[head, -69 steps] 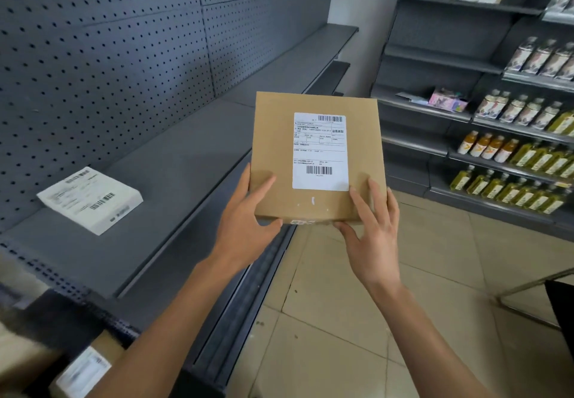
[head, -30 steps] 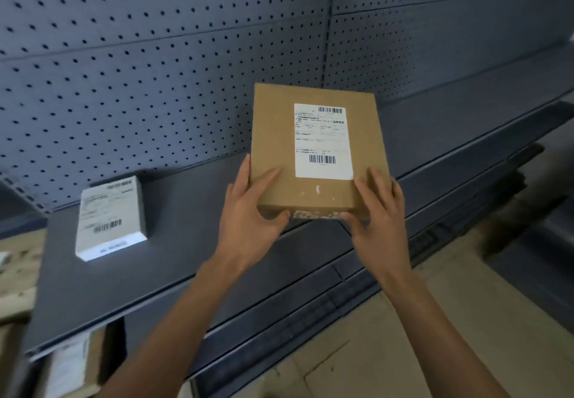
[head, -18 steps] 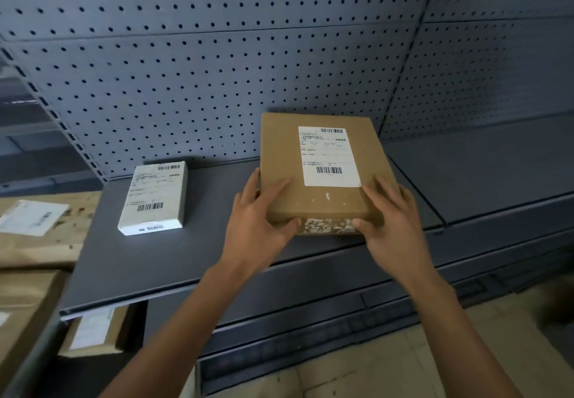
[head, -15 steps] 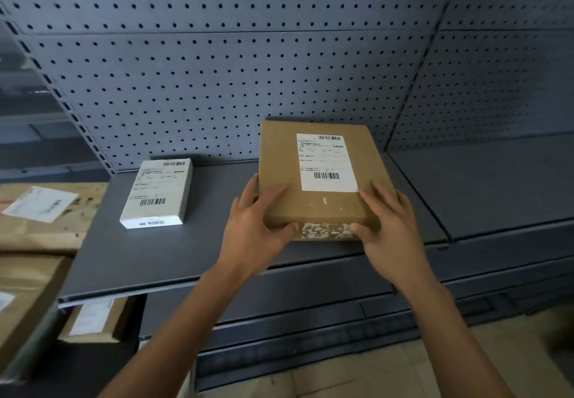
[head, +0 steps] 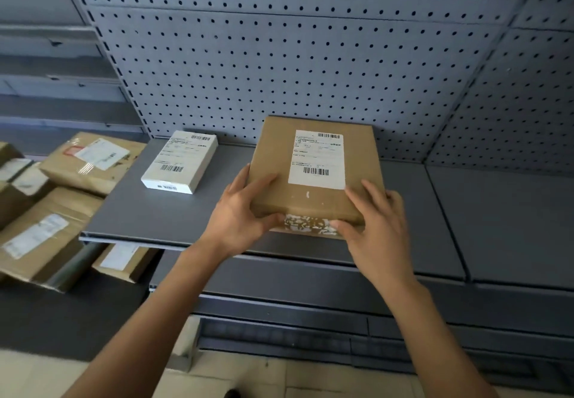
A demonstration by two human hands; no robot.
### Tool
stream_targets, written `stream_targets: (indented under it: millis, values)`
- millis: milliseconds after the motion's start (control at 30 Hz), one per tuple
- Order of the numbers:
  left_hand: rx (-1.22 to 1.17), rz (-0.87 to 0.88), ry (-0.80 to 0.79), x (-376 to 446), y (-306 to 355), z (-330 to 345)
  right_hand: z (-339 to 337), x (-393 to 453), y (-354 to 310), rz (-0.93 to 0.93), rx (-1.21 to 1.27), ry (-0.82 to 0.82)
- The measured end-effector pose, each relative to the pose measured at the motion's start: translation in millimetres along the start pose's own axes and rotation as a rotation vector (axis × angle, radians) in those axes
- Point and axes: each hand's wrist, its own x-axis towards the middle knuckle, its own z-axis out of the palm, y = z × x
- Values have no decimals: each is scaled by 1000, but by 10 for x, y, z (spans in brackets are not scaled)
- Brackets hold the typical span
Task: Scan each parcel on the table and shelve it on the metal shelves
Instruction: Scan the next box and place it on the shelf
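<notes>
Brown parcel [head: 313, 177], label up, held over the grey metal shelf [head: 149, 211] by its near corners: left hand [head: 239, 214] wrapped round the left corner, thumb on top; right hand [head: 372, 227] gripping the right corner. Whether its base already touches the shelf cannot be told. Beyond the left fingertips, apart, lies a white parcel [head: 180, 161]. Good practice: lower flat, slide away from the fingers toward the pegboard [head: 279, 56], then release.

Dim, even indoor light with a cool grey cast; no glare. The flat brown cardboard parcel [head: 313, 174] casts a soft shadow on the grey metal shelf [head: 149, 211]. Wide-angle distortion bends the grey perforated back panel [head: 279, 56] towards the edges. The stacked brown parcels [head: 56, 211] at near left are blurred.
</notes>
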Motion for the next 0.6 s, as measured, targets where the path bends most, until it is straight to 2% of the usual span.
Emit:
stream_targets:
  millis: [233,600]
  values:
    - [-23,-12,8,41,13,3,56,-10,8,2,25,52]
    - [-15,17,22,7,-46,27,31,-30,23,-10,54,19]
